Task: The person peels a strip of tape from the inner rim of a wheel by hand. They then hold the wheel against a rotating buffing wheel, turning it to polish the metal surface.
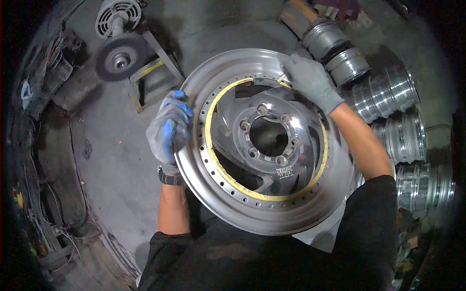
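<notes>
A metal wheel rim (262,220) is tilted face-up in front of my body, with spokes, a ring of small holes and a round centre opening. Yellow masking tape (228,180) runs round the inner edge, with a gap at the top. My left hand (170,127), in a grey glove with blue fingertips, is closed around the rim's left edge. At the upper right, my gloved right hand (310,80) has its fingers bent at a raised end of the tape. Part of its grip is hidden from view.
A motor (118,18) with a dark round wheel (120,58) stands at upper left beside a metal frame (162,60). Several shiny wheel rims (386,94) are stacked on the right. Cables (73,237) lie along the left side of the grey floor (109,160).
</notes>
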The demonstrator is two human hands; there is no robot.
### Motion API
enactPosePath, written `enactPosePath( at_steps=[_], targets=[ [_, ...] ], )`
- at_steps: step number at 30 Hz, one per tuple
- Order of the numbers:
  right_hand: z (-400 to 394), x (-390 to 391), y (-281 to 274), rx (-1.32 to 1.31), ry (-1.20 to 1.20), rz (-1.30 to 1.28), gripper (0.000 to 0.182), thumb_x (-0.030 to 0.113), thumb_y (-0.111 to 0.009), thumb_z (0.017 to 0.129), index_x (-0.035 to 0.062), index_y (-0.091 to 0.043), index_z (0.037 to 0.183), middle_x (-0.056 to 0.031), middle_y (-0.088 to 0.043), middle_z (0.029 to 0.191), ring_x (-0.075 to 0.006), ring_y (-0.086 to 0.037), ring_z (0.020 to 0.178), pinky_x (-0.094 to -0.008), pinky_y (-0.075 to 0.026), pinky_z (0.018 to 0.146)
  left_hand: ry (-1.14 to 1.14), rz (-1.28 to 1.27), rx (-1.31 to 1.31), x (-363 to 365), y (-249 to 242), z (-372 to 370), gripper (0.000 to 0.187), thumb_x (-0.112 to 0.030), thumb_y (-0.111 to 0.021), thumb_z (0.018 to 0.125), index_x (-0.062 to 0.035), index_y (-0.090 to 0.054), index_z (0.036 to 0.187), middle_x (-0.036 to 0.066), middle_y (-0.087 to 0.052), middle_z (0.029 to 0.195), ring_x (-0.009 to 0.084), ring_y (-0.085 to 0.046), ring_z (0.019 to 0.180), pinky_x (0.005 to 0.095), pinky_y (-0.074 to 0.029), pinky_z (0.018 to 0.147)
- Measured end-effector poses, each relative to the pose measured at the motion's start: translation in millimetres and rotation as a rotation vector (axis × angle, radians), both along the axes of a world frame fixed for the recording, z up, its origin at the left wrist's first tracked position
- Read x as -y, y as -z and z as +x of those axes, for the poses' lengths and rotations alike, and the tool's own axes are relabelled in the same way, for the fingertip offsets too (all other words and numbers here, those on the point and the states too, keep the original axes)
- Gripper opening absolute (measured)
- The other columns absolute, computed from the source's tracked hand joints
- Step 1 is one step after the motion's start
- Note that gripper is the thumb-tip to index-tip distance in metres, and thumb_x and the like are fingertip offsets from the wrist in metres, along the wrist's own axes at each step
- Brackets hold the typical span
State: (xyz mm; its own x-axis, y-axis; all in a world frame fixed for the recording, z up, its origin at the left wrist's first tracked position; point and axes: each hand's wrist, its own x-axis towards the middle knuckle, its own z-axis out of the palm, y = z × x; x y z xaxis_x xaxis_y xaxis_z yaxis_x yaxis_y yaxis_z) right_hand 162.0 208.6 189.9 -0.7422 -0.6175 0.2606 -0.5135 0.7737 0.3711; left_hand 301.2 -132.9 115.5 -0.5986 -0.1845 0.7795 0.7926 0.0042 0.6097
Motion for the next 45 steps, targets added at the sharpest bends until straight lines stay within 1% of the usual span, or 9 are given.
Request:
enactPosePath(
  at_steps=[19, 25, 30, 32, 34, 36, 38, 43, 45],
  targets=[
    [101.3, -253.2, -44.1, -0.392, 0.660, -0.417, 0.035, 0.031, -0.067, 0.099, 0.0100, -0.063, 0.127, -0.0209, -0.072, 0.111, -0.0454, -0.071, 0.098, -0.0553, -0.056, 0.081, 0.058, -0.045, -0.094, 1.7, 5.3, -4.8, 0.029, -0.014, -0.059, 0.092, -0.0077, -0.052, 0.065, 0.008, -0.056, 0.067, 0.0274, -0.058, 0.079, 0.0584, -0.046, 0.102],
    [185.9, -310.4, -85.8, -0.920, 0.687, -0.653, 0.035, 0.037, -0.075, 0.098, 0.0035, -0.076, 0.109, -0.0135, -0.079, 0.107, -0.0255, -0.075, 0.097, -0.0395, -0.058, 0.084, -0.068, -0.182, -0.117, 0.9, 5.4, -7.8, 0.031, -0.021, -0.051, 0.090, -0.0049, -0.052, 0.064, 0.010, -0.057, 0.066, 0.0261, -0.057, 0.075, 0.0563, -0.047, 0.103],
    [276.5, -319.0, -159.5, -1.110, 0.833, -0.557, 0.044, 0.041, -0.073, 0.099, 0.0002, -0.076, 0.117, -0.0187, -0.079, 0.112, -0.0306, -0.076, 0.107, -0.0409, -0.058, 0.089, -0.172, -0.116, 0.124, -8.2, -1.2, 2.6, 0.033, -0.020, -0.048, 0.093, -0.0032, -0.055, 0.066, 0.010, -0.057, 0.069, 0.0260, -0.055, 0.078, 0.0559, -0.045, 0.105],
    [306.9, -309.4, -187.0, -1.050, 0.666, -0.987, 0.041, 0.038, -0.070, 0.102, 0.0060, -0.075, 0.127, -0.0132, -0.077, 0.122, -0.0297, -0.073, 0.112, -0.0420, -0.056, 0.099, -0.100, -0.050, 0.122, -9.8, -2.4, 3.5, 0.037, -0.020, -0.045, 0.096, -0.0036, -0.055, 0.065, 0.010, -0.057, 0.069, 0.0256, -0.055, 0.080, 0.0546, -0.044, 0.107],
    [330.7, -274.7, -209.4, -1.161, 0.655, -0.510, 0.051, 0.040, -0.075, 0.099, 0.0070, -0.069, 0.137, -0.0175, -0.075, 0.119, -0.0305, -0.073, 0.104, -0.0410, -0.057, 0.095, -0.020, -0.028, 0.061, -11.2, -4.3, 2.3, 0.039, -0.020, -0.044, 0.097, -0.0040, -0.055, 0.064, 0.009, -0.056, 0.069, 0.0254, -0.055, 0.081, 0.0541, -0.043, 0.107],
    [341.6, -268.0, -232.6, -1.019, 0.295, -0.704, 0.045, 0.032, -0.072, 0.100, 0.0001, -0.066, 0.132, -0.0208, -0.072, 0.107, -0.0285, -0.070, 0.093, -0.0395, -0.056, 0.087, -0.077, -0.039, 0.068, -10.0, -1.2, 2.2, 0.039, -0.019, -0.043, 0.097, -0.0049, -0.054, 0.063, 0.009, -0.056, 0.069, 0.0249, -0.055, 0.081, 0.0544, -0.044, 0.106],
    [347.1, -276.6, -235.8, -0.654, -0.045, -1.427, 0.032, 0.024, -0.065, 0.104, -0.0054, -0.069, 0.117, -0.0186, -0.071, 0.102, -0.0259, -0.068, 0.091, -0.0407, -0.054, 0.089, -0.058, -0.019, 0.056, -8.0, 1.9, 0.0, 0.040, -0.018, -0.042, 0.098, -0.0052, -0.054, 0.062, 0.009, -0.056, 0.069, 0.0252, -0.055, 0.080, 0.0545, -0.044, 0.106],
    [325.9, -326.8, -211.1, -0.803, 0.574, -0.848, 0.033, 0.034, -0.064, 0.105, 0.0070, -0.070, 0.123, -0.0130, -0.068, 0.117, -0.0271, -0.066, 0.106, -0.0495, -0.042, 0.117, -0.027, 0.055, 0.079, -4.5, 5.7, -4.2, 0.039, -0.016, -0.042, 0.097, -0.0030, -0.054, 0.062, 0.011, -0.058, 0.070, 0.0272, -0.057, 0.081, 0.0543, -0.045, 0.104],
    [294.4, -283.3, -201.2, -0.658, 0.532, -0.753, 0.035, 0.036, -0.067, 0.102, 0.0068, -0.072, 0.120, -0.0130, -0.071, 0.113, -0.0264, -0.069, 0.104, -0.0464, -0.047, 0.109, 0.005, 0.132, 0.122, -1.6, 8.4, -2.2, 0.037, -0.015, -0.044, 0.095, -0.0021, -0.054, 0.062, 0.012, -0.058, 0.070, 0.0272, -0.058, 0.081, 0.0545, -0.046, 0.104]
  ],
)
